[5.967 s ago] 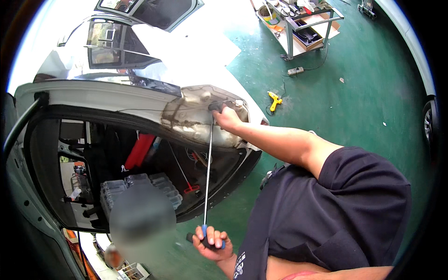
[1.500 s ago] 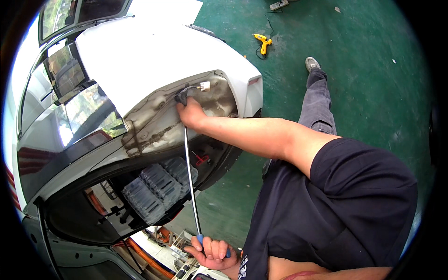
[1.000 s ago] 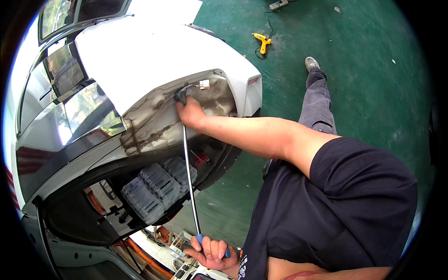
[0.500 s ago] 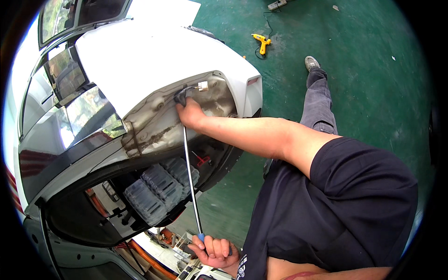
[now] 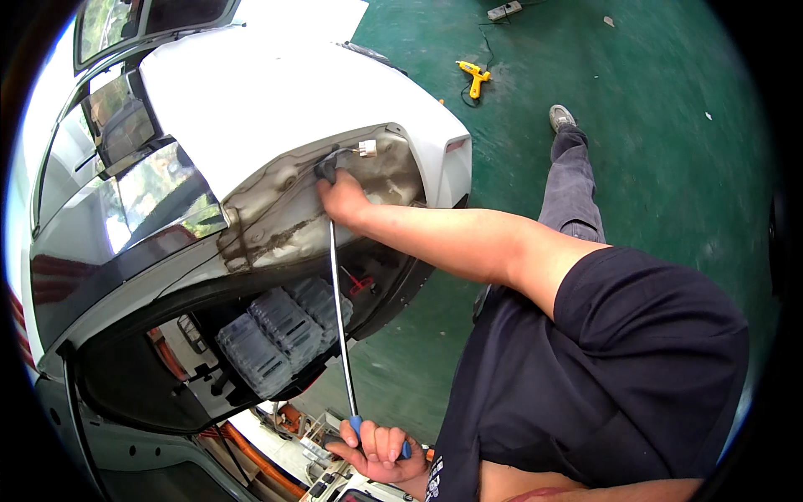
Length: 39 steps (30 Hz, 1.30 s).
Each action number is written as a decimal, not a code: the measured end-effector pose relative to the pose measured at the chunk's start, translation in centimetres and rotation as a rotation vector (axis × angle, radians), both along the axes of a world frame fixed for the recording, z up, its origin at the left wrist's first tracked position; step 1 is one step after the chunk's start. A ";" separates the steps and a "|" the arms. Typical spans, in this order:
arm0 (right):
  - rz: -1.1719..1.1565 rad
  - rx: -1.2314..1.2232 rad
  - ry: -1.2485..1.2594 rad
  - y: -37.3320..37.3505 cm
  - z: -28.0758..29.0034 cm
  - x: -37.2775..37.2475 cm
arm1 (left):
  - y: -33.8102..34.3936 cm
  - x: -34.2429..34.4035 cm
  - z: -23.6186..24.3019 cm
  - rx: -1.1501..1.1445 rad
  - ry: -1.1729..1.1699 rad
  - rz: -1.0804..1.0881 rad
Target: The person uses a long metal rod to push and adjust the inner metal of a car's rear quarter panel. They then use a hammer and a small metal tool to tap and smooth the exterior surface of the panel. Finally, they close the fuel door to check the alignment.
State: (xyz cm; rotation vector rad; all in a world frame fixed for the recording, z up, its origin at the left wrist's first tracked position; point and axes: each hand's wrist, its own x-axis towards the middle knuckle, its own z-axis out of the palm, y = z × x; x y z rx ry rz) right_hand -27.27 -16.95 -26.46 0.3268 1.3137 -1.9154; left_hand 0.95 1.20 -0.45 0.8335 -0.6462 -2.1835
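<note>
My right hand (image 5: 341, 194) is closed around a small dark grey piece (image 5: 326, 167) in the exposed recess (image 5: 276, 243) at the white car's rear corner. Wires run from beside it to a white connector (image 5: 367, 148). A long metal rod tool (image 5: 339, 309) rises from the lower middle to under my right hand, where its tip is hidden. My left hand (image 5: 376, 448) is wrapped around the tool's blue handle (image 5: 404, 450) at the bottom.
The white car body (image 5: 309, 92) fills the left, above an opening holding clear plastic trays (image 5: 268, 343). A yellow glue gun (image 5: 475, 77) and a power strip (image 5: 504, 10) lie on the green floor (image 5: 669, 151). My grey-trousered leg (image 5: 569, 184) extends at right.
Since six seconds ago the view has shifted, bringing my leg into sight and taking the tool cart out. Over the last second and a half both hands have stayed nearly in place.
</note>
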 end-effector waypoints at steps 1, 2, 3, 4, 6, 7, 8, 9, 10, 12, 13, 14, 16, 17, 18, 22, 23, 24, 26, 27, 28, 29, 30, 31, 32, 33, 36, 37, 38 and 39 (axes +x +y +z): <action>-0.008 -0.011 -0.015 0.1 0.1 0.0 | 0.1 0.0 0.0 0.009 0.025 0.006; -0.001 -0.006 -0.008 0.1 0.1 -0.1 | 0.1 -0.1 -0.1 0.020 0.048 0.007; -0.006 0.002 -0.007 0.1 0.1 -0.1 | 0.1 -0.1 -0.2 0.033 0.069 0.007; -0.003 0.013 -0.018 0.1 0.1 -0.1 | 0.0 -0.1 -0.2 0.035 0.074 0.001; 0.002 -0.001 -0.033 0.0 0.0 -0.1 | -0.1 -0.1 -0.3 0.037 0.087 -0.012; 0.004 -0.003 -0.053 -0.2 -0.1 -0.1 | -0.2 -0.1 -0.3 0.040 0.086 -0.001; 0.002 -0.018 -0.051 -0.3 -0.3 -0.2 | -0.3 -0.1 -0.2 0.042 0.086 0.012; -0.004 -0.030 -0.058 -0.5 -0.4 -0.2 | -0.3 -0.1 -0.2 0.043 0.086 0.025; 0.006 -0.042 -0.087 -0.7 -0.6 -0.2 | -0.4 -0.1 -0.1 0.063 0.107 0.045; -0.010 -0.107 -0.135 -1.1 -1.1 -0.1 | -0.4 -0.1 0.1 0.101 0.151 0.087; -0.014 -0.139 -0.179 -1.3 -1.3 -0.1 | -0.4 0.0 0.0 0.072 0.112 0.059; -0.019 -0.132 -0.161 -1.6 -1.5 -0.1 | -0.2 0.1 -0.1 0.043 0.073 0.032; -0.028 -0.110 -0.163 -2.1 -1.9 0.0 | -0.1 0.2 -0.3 -0.001 0.027 -0.026; -0.034 -0.115 -0.152 -2.4 -2.1 0.1 | -0.1 0.3 -0.4 0.009 0.041 -0.017; -0.034 -0.117 -0.164 -2.7 -2.2 0.1 | -0.2 0.3 -0.5 0.017 0.057 -0.009; -0.039 -0.016 -0.114 -3.2 -2.4 0.2 | -0.4 0.4 -0.8 0.034 0.066 0.018; -0.060 -0.032 -0.085 -3.2 -2.4 0.2 | -0.3 0.4 -0.9 0.031 0.063 0.022; -0.050 -0.030 -0.087 -3.1 -2.3 0.3 | -0.3 0.4 -1.0 0.027 0.061 0.026; -0.038 -0.025 -0.092 -2.9 -2.2 0.3 | -0.3 0.5 -1.0 0.008 0.028 0.023; -0.036 -0.022 -0.094 -2.7 -2.1 0.3 | -0.3 0.5 -1.1 -0.007 -0.003 0.017; -0.032 -0.018 -0.094 -2.6 -2.0 0.3 | -0.3 0.6 -1.0 -0.023 -0.032 0.010; -0.033 -0.012 -0.091 -2.4 -1.9 0.2 | -0.4 0.6 -1.0 -0.039 -0.079 0.013; -0.030 -0.006 -0.086 -2.3 -1.8 0.2 | -0.4 0.7 -0.9 -0.057 -0.125 0.017; -0.023 0.002 -0.090 -2.2 -1.7 0.1 | -0.4 0.7 -0.9 -0.075 -0.169 0.021; -0.045 -0.019 -0.088 -2.2 -1.5 0.0 | -0.4 0.8 -0.9 -0.075 -0.168 0.017; -0.060 -0.036 -0.097 -2.2 -1.3 -0.1 | -0.3 0.8 -0.9 -0.074 -0.165 0.015; -0.061 0.026 -0.046 -1.8 -1.0 0.1 | -0.3 0.9 -0.9 -0.073 -0.180 0.017; -0.054 0.065 -0.021 -1.6 -0.9 0.1 | -0.3 0.9 -0.9 -0.075 -0.188 0.017; -0.055 0.047 -0.022 -1.5 -0.8 0.1 | -0.3 0.9 -0.9 -0.078 -0.186 0.012; -0.054 0.032 -0.030 -1.4 -0.8 0.0 | -0.3 0.8 -0.9 -0.080 -0.185 0.008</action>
